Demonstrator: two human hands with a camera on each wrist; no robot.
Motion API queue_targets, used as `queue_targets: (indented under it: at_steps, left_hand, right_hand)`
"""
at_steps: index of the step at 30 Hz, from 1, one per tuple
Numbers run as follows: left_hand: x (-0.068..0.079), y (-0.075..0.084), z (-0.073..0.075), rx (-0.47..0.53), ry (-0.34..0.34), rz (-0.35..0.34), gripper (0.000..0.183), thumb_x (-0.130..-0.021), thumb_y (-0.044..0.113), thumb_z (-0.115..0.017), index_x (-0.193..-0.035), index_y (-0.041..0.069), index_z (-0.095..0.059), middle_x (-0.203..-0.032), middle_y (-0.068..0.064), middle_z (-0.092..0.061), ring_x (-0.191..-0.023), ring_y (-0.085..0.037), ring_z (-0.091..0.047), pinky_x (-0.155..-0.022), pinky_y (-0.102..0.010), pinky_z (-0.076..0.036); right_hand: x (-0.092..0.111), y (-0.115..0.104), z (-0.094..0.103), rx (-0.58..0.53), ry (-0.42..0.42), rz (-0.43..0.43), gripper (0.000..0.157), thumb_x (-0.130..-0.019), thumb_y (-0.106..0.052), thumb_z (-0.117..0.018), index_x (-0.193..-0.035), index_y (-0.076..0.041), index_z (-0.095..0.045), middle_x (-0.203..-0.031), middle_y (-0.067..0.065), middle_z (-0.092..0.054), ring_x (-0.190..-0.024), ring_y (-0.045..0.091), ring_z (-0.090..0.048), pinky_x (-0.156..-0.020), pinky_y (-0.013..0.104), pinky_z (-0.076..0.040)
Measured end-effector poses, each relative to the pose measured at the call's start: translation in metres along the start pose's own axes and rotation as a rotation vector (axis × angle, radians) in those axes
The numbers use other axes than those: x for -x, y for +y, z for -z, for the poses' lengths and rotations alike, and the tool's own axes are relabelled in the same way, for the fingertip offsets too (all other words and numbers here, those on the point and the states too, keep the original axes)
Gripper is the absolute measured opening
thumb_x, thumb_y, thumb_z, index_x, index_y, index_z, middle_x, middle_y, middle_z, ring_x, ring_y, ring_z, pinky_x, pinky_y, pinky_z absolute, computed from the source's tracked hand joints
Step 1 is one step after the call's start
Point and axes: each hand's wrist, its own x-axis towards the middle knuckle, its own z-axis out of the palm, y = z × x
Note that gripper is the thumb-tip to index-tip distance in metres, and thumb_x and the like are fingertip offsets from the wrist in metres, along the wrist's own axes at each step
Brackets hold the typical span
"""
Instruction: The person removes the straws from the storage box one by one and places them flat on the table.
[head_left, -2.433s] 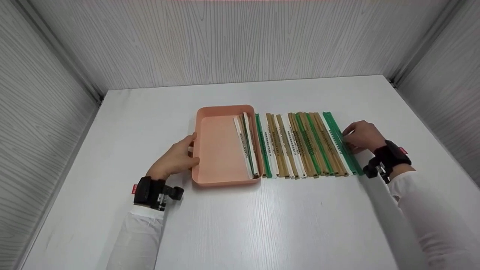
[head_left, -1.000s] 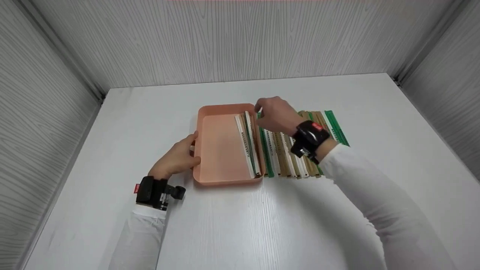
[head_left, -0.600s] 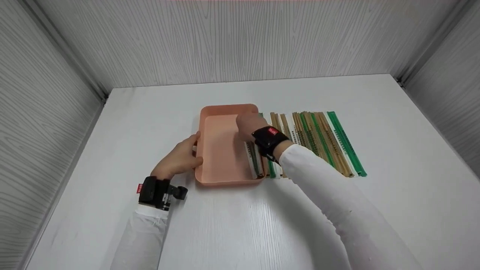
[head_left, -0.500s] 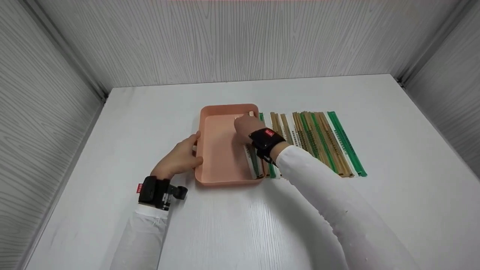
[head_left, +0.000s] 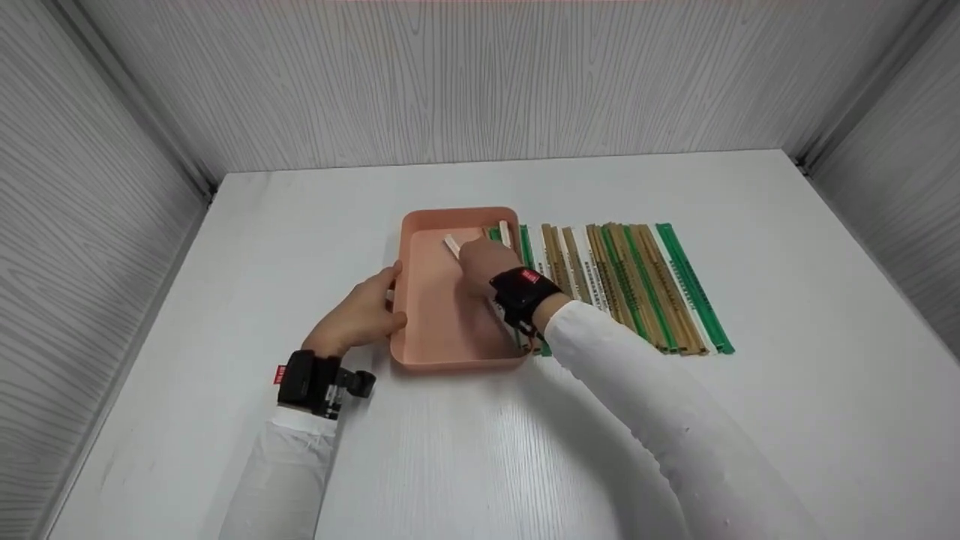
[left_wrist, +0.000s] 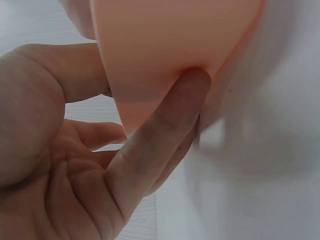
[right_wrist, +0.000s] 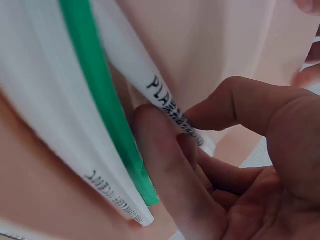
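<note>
My left hand (head_left: 356,311) holds the left rim of a shallow peach-coloured tray (head_left: 427,315). In the left wrist view its fingers press the outer wall, while another digit passes behind the rim. Over the tray's right part, my right hand (head_left: 484,262) pinches a white wrapped straw (right_wrist: 131,55) with black print between thumb and finger. That straw's far end leans left of the hand in the head view. Beside it in the tray lie a green wrapped straw (right_wrist: 102,95) and a white one (right_wrist: 55,100), among others partly hidden by the right hand.
Right of the tray, several wrapped straws (head_left: 637,277) in white, brown and green lie side by side on the white table (head_left: 450,450). Grey wood-grain panels (head_left: 480,82) stand behind and at both sides.
My right hand has come from the row's right end over to the tray, then shifted slightly left. A white straw now tilts out beside it. The left hand keeps its hold.
</note>
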Motion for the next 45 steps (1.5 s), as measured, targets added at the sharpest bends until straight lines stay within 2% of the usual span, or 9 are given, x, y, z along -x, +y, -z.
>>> queue_targets:
  at_steps: [6,9,14,18,23,27,34,41,45]
  left_hand:
    - [-0.001,0.0,0.001,-0.003,-0.004,-0.002,0.091,-0.088,0.001,-0.059,-0.166,0.002,-0.013,-0.147,-0.022,-0.053,-0.121,-0.035,-0.062,-0.085,-0.039,-0.056]
    - [-0.002,0.0,0.002,-0.013,-0.003,-0.015,0.09,-0.089,0.002,-0.059,-0.166,0.001,-0.013,-0.148,-0.022,-0.052,-0.123,-0.035,-0.061,-0.088,-0.04,-0.056]
    - [-0.003,-0.001,0.001,-0.022,-0.001,-0.02,0.09,-0.088,0.001,-0.06,-0.166,0.0,-0.013,-0.149,-0.024,-0.052,-0.125,-0.036,-0.059,-0.091,-0.042,-0.055]
    - [-0.002,-0.001,0.001,-0.023,0.002,-0.012,0.091,-0.087,0.0,-0.059,-0.165,-0.002,-0.012,-0.146,-0.025,-0.053,-0.123,-0.037,-0.061,-0.089,-0.04,-0.056]
    - [0.0,-0.003,0.001,-0.01,-0.002,-0.022,0.091,-0.088,0.0,-0.058,-0.165,-0.002,-0.011,-0.146,-0.024,-0.053,-0.122,-0.036,-0.061,-0.086,-0.037,-0.056]
    - [0.003,-0.005,0.003,-0.005,0.002,-0.016,0.092,-0.087,0.0,-0.058,-0.166,-0.001,-0.01,-0.145,-0.024,-0.054,-0.121,-0.035,-0.061,-0.085,-0.036,-0.056]
    - [0.008,-0.005,0.001,0.015,-0.002,-0.01,0.092,-0.087,0.0,-0.056,-0.166,-0.001,-0.009,-0.145,-0.025,-0.053,-0.124,-0.036,-0.059,-0.089,-0.038,-0.055]
    - [0.013,-0.005,0.002,0.021,0.0,0.005,0.091,-0.087,0.0,-0.056,-0.166,0.0,-0.01,-0.147,-0.025,-0.052,-0.124,-0.036,-0.058,-0.089,-0.038,-0.054]
    - [0.014,-0.005,0.003,0.012,0.007,0.002,0.091,-0.088,0.0,-0.056,-0.166,0.0,-0.01,-0.148,-0.023,-0.051,-0.125,-0.035,-0.058,-0.089,-0.038,-0.054]
  right_hand:
    - [0.014,-0.004,0.013,-0.144,0.032,0.028,0.03,-0.095,-0.002,-0.056,-0.068,-0.009,-0.045,-0.06,-0.002,-0.031,-0.054,0.013,-0.032,-0.054,0.029,-0.031]
    - [0.025,-0.007,0.022,-0.276,0.043,0.038,0.012,-0.096,-0.002,-0.053,-0.092,-0.002,-0.064,-0.064,0.0,-0.048,-0.051,0.012,-0.043,-0.052,0.027,-0.036]
    - [0.049,-0.006,0.031,-0.533,0.151,0.115,0.031,-0.104,-0.007,-0.051,-0.133,-0.002,-0.059,-0.09,0.01,-0.068,-0.064,0.02,-0.064,-0.058,0.028,-0.05]
    - [0.071,0.0,0.039,-0.703,0.253,0.174,0.04,-0.106,-0.01,-0.053,-0.146,-0.005,-0.051,-0.107,0.012,-0.066,-0.076,0.028,-0.068,-0.065,0.033,-0.057]
    - [0.098,0.018,0.048,-0.767,0.387,0.191,0.042,-0.106,-0.009,-0.056,-0.146,-0.003,-0.051,-0.113,0.014,-0.066,-0.084,0.031,-0.069,-0.067,0.033,-0.059]
    - [0.118,0.046,0.052,-0.841,0.491,0.132,0.043,-0.104,-0.008,-0.059,-0.147,-0.003,-0.053,-0.115,0.015,-0.064,-0.088,0.032,-0.068,-0.066,0.033,-0.06]
    - [0.151,0.113,0.053,-0.931,0.605,-0.055,0.048,-0.102,-0.004,-0.057,-0.15,-0.004,-0.051,-0.115,0.013,-0.06,-0.089,0.019,-0.065,-0.069,0.029,-0.06]
    - [0.181,0.178,0.066,-0.741,0.697,-0.249,0.047,-0.103,-0.02,-0.059,-0.15,-0.015,-0.056,-0.114,0.005,-0.063,-0.087,0.009,-0.065,-0.068,0.02,-0.057]
    - [0.195,0.207,0.072,-0.652,0.667,-0.337,0.05,-0.104,-0.028,-0.058,-0.151,-0.014,-0.056,-0.117,0.009,-0.062,-0.086,0.004,-0.063,-0.066,0.017,-0.056]
